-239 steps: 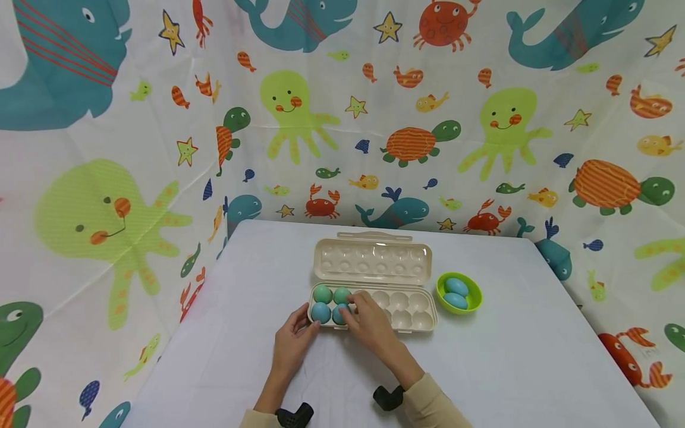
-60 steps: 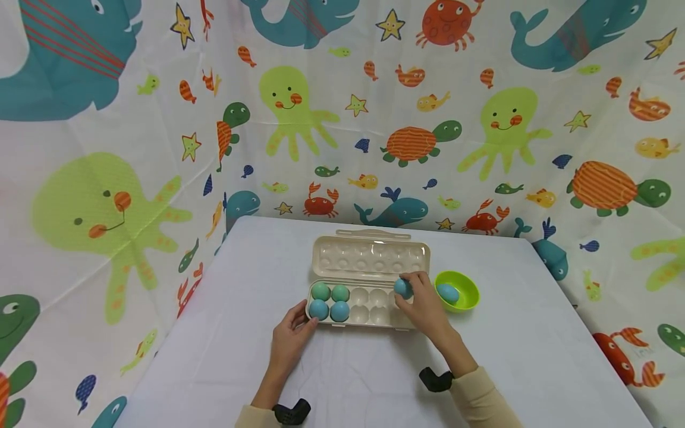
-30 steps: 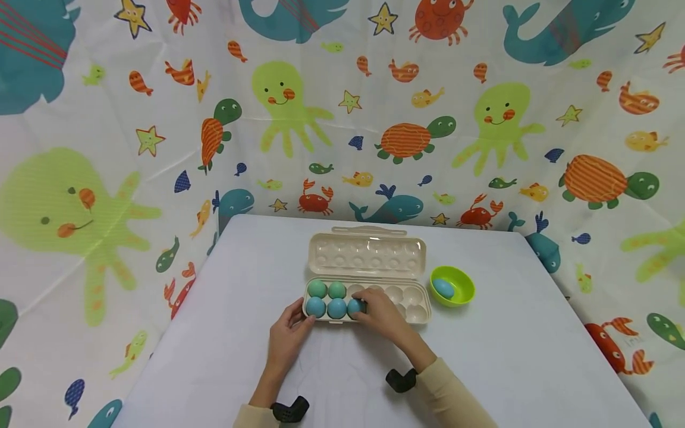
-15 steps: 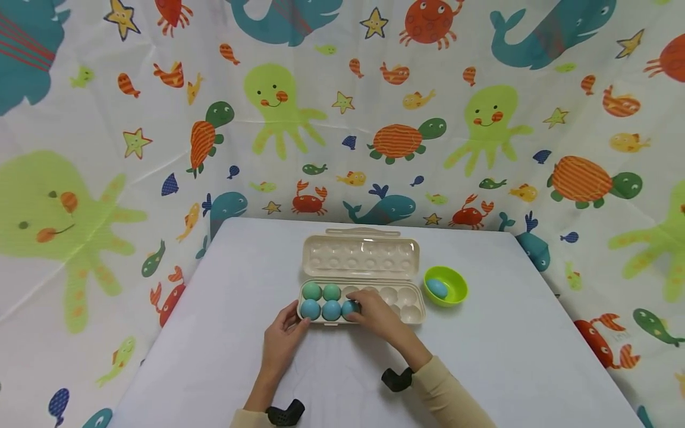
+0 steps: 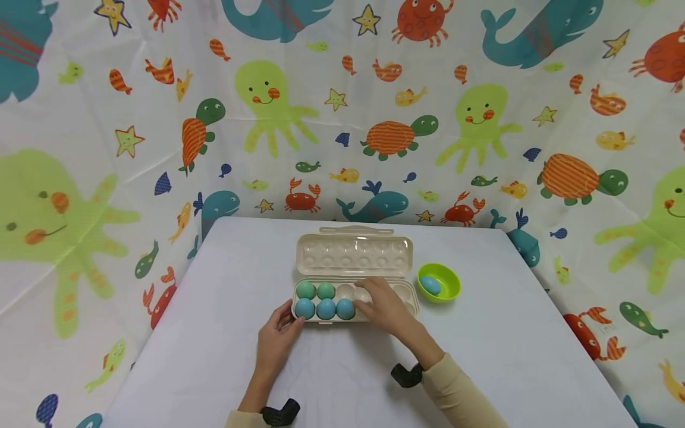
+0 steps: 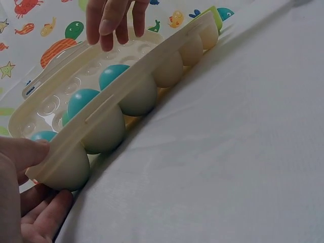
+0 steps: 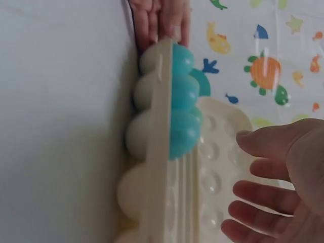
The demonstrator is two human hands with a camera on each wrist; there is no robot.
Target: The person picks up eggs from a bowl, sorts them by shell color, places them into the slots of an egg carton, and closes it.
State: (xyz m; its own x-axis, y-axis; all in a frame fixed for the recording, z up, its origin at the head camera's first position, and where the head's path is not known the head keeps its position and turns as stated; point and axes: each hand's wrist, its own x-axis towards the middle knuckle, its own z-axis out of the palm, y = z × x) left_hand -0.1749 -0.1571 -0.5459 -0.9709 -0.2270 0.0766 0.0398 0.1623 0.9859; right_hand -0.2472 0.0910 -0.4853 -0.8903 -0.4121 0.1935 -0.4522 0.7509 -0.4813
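A beige plastic egg carton [image 5: 354,252] lies with its lid folded back on the table. In its left part sit two green eggs [image 5: 326,290] at the back and three blue eggs [image 5: 345,309] in front. My left hand [image 5: 275,345] grips the carton's left end; in the left wrist view its thumb [image 6: 33,152] lies over the rim and its fingers are below. Over the carton's right half is my right hand [image 5: 389,308], holding nothing. The right wrist view shows that hand's fingers [image 7: 263,197] spread, apart from the eggs. Several cups are hidden behind it.
To the carton's right stands a lime green bowl [image 5: 452,286] with one blue egg [image 5: 430,285] in it. A white cloth [image 5: 497,356] covers the table. A curtain [image 5: 321,35] printed with sea animals hangs behind and along both sides.
My right hand took a blue egg from the bowl, set it in the front row's third cup, then let go and drew back rightward. My left hand stayed on the carton.
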